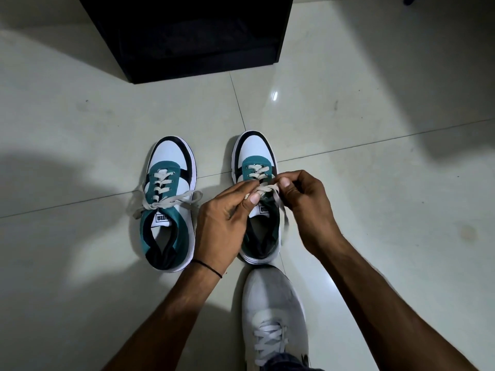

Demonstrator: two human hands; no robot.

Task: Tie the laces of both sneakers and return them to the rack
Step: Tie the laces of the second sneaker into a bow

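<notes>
Two white, teal and black sneakers stand side by side on the tiled floor, toes pointing away from me. The left sneaker (168, 207) has its cream laces tied in a bow across the tongue. Over the right sneaker (255, 162) both hands work the laces (267, 189). My left hand (227, 215) pinches one lace strand between thumb and fingers. My right hand (305, 202) pinches the other strand. The hands hide most of the right sneaker's tongue and knot.
A black shoe rack (187, 36) stands on the floor beyond the sneakers. My own foot in a grey sneaker (273, 314) rests just behind the right sneaker. Pale glossy floor tiles (375, 129) surround everything.
</notes>
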